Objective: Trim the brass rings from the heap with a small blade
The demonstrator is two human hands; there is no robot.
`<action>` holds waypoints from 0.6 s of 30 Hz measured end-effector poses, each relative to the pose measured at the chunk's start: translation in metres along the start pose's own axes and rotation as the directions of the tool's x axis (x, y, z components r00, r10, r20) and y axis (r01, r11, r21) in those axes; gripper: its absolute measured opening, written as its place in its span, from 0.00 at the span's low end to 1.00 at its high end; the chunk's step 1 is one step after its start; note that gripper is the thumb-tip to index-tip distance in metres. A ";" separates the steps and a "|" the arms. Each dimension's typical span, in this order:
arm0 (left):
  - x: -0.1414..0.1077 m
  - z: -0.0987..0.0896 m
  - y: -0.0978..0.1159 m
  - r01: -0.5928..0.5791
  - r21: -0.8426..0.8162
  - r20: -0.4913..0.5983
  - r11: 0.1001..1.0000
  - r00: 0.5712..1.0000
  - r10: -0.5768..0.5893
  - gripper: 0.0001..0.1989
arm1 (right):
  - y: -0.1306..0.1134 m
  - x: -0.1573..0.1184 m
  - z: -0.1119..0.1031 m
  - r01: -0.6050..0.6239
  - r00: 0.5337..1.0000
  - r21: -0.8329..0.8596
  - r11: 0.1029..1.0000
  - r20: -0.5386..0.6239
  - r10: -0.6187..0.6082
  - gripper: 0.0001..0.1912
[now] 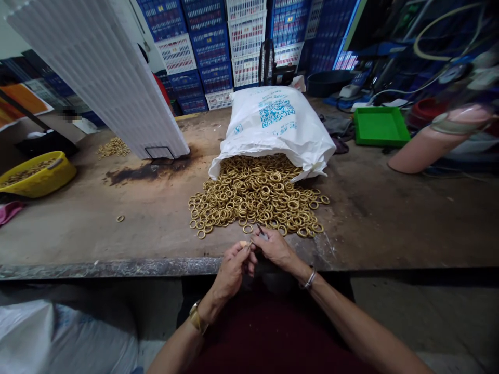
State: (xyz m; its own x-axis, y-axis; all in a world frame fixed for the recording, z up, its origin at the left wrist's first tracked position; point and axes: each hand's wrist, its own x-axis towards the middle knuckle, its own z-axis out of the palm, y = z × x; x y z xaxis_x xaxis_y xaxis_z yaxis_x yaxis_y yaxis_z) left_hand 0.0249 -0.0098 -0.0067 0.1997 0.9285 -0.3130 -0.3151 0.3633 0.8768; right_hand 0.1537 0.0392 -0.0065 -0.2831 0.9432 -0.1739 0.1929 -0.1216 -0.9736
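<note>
My left hand [234, 267] is closed, its thumb and fingers pinching what looks like a small brass-coloured ring [250, 244], mostly hidden by the fingertips. Against it, my right hand [276, 250] is closed around a slim pointed tool, like a small knife [262, 232], whose dark tip sticks out past the fingers. Both hands meet at the table's front edge. Just beyond them spreads a heap of brass-coloured rings [253, 200], spilling from the mouth of a white printed sack [268, 119] lying on its side.
One loose ring [120, 218] lies to the left on the wooden table [156, 234]. A yellow basin [50, 179] holds small pieces at far left. Behind stands a tall white ribbed panel [105, 67]. A green tray [381, 126] and a pink bottle [432, 143] are at right.
</note>
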 end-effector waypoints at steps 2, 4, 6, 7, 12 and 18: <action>0.000 -0.001 0.000 0.024 -0.060 0.018 0.998 1.000 -0.023 0.16 | -0.001 0.000 -0.001 0.002 1.000 -0.003 1.000 0.007 -0.002 0.08; -0.001 -0.002 0.000 0.022 -0.069 0.022 0.997 1.000 -0.020 0.15 | 0.001 0.002 -0.002 0.016 1.000 -0.035 0.999 0.001 -0.016 0.08; -0.001 -0.002 0.000 0.000 -0.039 0.010 0.999 1.000 0.000 0.15 | 0.005 0.004 -0.004 0.054 0.997 -0.124 0.991 -0.044 -0.060 0.07; -0.001 -0.002 0.001 -0.012 -0.010 -0.002 1.000 1.000 0.012 0.15 | 0.008 0.004 -0.006 0.084 0.993 -0.196 0.977 -0.065 -0.099 0.06; 0.000 0.001 0.003 -0.050 0.171 -0.072 0.984 0.995 0.063 0.16 | 0.013 -0.004 -0.012 0.286 0.957 -0.520 0.805 0.117 -0.265 0.07; 0.001 0.000 0.002 -0.080 0.324 -0.099 0.943 0.988 0.118 0.16 | 0.008 -0.014 -0.011 0.349 0.936 -0.644 0.681 0.269 -0.226 0.07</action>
State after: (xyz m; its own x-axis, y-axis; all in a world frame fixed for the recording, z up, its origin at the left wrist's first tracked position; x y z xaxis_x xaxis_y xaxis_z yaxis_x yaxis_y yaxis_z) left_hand 0.0247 -0.0085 -0.0051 0.0686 0.9679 -0.2418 -0.0125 0.2432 0.9699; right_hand 0.1693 0.0286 -0.0104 -0.5612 0.8275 0.0175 0.6372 0.4455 -0.6288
